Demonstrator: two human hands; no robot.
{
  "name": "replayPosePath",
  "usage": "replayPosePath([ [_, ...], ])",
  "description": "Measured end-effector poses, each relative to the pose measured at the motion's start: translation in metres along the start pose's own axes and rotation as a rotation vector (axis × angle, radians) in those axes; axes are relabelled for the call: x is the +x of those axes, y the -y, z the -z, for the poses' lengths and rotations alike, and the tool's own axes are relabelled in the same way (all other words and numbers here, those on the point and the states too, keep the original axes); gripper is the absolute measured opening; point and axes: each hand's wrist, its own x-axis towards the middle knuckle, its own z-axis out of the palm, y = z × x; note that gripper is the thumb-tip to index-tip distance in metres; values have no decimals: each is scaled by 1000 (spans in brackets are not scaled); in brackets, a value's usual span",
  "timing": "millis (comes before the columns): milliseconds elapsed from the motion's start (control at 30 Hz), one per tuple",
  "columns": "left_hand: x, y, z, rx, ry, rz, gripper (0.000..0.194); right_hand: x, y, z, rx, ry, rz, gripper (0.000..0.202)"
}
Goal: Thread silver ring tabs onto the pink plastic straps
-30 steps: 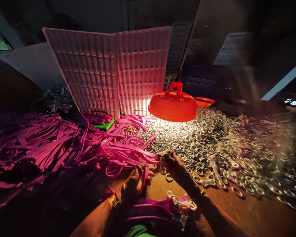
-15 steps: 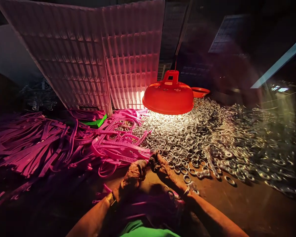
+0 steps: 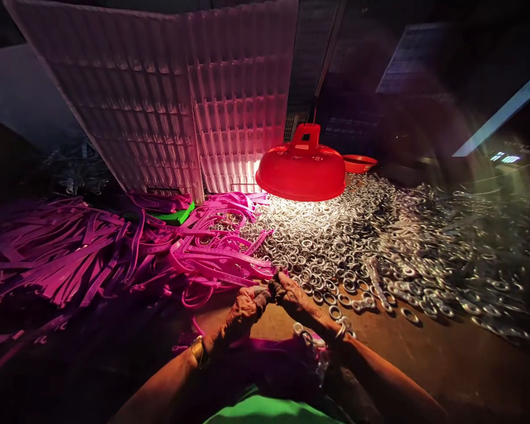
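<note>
My left hand, with a gold watch at the wrist, is closed near the front of the table. Its fingertips meet those of my right hand, which is also closed. Dark coverings wrap some fingertips. Whatever lies between the fingers is too small to make out. Pink straps spread out to the left and reach up to the fingers. A heap of silver metal rings lies beyond and to the right of my right hand. More rings and pink material are near my right wrist.
A red lamp hangs low over the rings. Behind the straps stand tall ribbed translucent panels and a green tray. An orange bowl sits behind the lamp. A few loose rings lie at the heap's front edge.
My hands have come closer together, the left one turning slightly with its fingers now against the right. The whole view has shifted a little.
</note>
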Motion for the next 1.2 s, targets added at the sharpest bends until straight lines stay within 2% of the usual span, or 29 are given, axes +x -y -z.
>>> replayPosePath([
  [100, -5, -13, -2, 2, -10, 39, 27, 0, 7, 0, -11, -6, 31, 26],
  [200, -9, -34, -2, -32, 1, 181, 27, -4, 17, 1, -71, -37, 107, 29],
  [367, -21, -74, 1, -45, -14, 395, 25, -36, 38, 4, -144, 182, 194, 19],
  [467, -34, -88, 2, 65, 94, 475, 27, -69, 43, 0, -293, 240, 281, 27],
  [533, -44, -87, 1, 133, 209, 483, 32, -91, 43, -5, -445, 197, 287, 28],
  [633, -58, -73, 0, 59, 327, 483, 43, -115, 39, -14, -611, 136, 243, 17],
  [733, -72, -57, -2, -72, 365, 455, 44, -124, 35, -20, -594, 100, 231, 21],
  [800, -79, -52, -4, -82, 353, 421, 41, -123, 31, -23, -459, 93, 234, 27],
  [900, -85, -50, -8, -138, 271, 401, 38, -116, 25, -25, -235, 168, 200, 37],
  [1000, -83, -49, -12, -306, 243, 427, 38, -109, 24, -24, -156, 279, 157, 48],
  [1067, -80, -45, -13, -373, 260, 454, 38, -106, 28, -22, -138, 350, 128, 40],
  [1200, -74, -39, -14, -370, 276, 430, 43, -101, 45, -14, -169, 445, 20, 12],
])
